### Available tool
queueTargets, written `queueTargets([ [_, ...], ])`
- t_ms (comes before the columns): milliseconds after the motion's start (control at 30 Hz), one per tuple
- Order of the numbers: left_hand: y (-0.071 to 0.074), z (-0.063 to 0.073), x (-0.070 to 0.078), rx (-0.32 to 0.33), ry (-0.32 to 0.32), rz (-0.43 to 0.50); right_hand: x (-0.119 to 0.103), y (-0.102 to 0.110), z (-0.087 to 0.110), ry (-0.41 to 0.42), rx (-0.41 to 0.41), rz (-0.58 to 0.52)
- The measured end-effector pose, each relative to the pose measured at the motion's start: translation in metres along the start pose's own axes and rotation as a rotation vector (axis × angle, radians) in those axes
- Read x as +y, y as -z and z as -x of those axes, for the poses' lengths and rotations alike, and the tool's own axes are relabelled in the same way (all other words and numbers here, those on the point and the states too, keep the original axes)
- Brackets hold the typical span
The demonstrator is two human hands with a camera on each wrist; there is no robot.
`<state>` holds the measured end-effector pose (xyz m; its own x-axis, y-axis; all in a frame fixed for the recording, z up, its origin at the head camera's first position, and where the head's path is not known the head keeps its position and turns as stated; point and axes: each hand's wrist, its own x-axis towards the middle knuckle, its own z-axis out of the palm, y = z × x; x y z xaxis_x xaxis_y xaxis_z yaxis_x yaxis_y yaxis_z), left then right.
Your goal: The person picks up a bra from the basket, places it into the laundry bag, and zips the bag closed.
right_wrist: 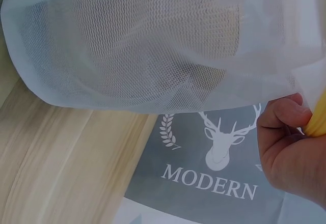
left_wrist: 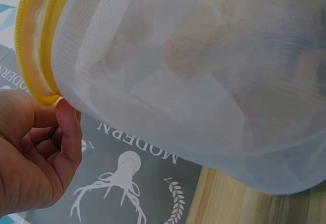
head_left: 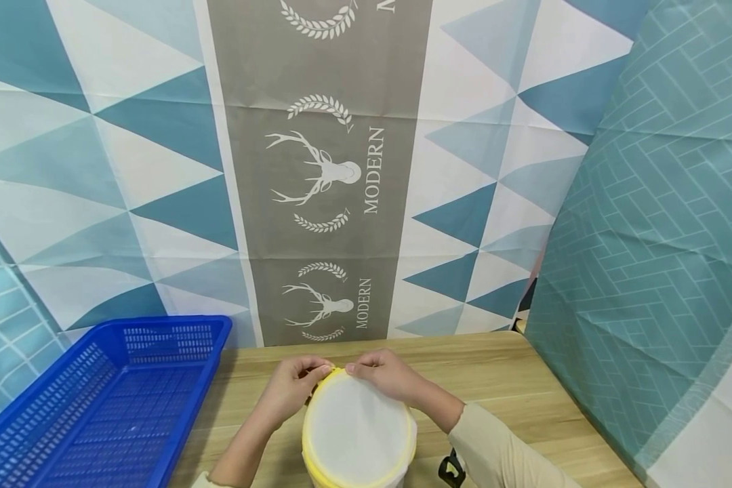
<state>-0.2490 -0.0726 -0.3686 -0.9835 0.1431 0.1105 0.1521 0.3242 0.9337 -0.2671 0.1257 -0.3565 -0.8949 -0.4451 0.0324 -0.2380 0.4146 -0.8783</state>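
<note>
Beyond the bag (head_left: pixel 362 427), a patterned cloth (head_left: pixel 317 169) is hanging, and below the bag the table (head_left: pixel 476 379) is spreading out. To the left of the bag the basket (head_left: pixel 137 413) is standing, not being touched. The bag, of white mesh, is being presented with its pale round end upward; whether anything is being contained in it cannot be told. At the bag's far edge the left hand (head_left: pixel 289 386) and right hand (head_left: pixel 390 376) are being held close together. There the yellow trim (left_wrist: pixel 47 40), zip-like, is being pinched between left thumb and curled forefinger, and just beside, between right thumb and forefinger.

Work on the bag's closure seems to be the step in hand; whether it is being opened or closed cannot be told. Probably one pinch is being called for as an anchor next, with the other being drawn along the trim.
</note>
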Motion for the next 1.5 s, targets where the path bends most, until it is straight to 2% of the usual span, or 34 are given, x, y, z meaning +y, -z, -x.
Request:
queueTargets([
  [333,0.0000,0.0020,0.0001,-0.004,0.009,0.010,0.0020,0.0000,0.0005,-0.010,0.009,-0.028],
  [800,0.0010,0.0010,-0.0008,-0.033,0.004,0.008,-0.0036,0.0054,-0.0014,-0.023,-0.084,0.039],
  [1033,0.0006,0.0007,0.0017,-0.019,0.014,-0.008,-0.0030,0.0012,-0.0039,0.012,-0.096,0.078],
  [1267,0.0008,0.0002,0.0021,-0.010,0.025,-0.017,-0.0031,-0.0004,-0.0036,0.023,-0.109,0.066],
  [1500,0.0012,0.0029,0.0022,0.034,0.037,-0.010,-0.0049,-0.0031,-0.0034,0.024,-0.091,0.042],
])
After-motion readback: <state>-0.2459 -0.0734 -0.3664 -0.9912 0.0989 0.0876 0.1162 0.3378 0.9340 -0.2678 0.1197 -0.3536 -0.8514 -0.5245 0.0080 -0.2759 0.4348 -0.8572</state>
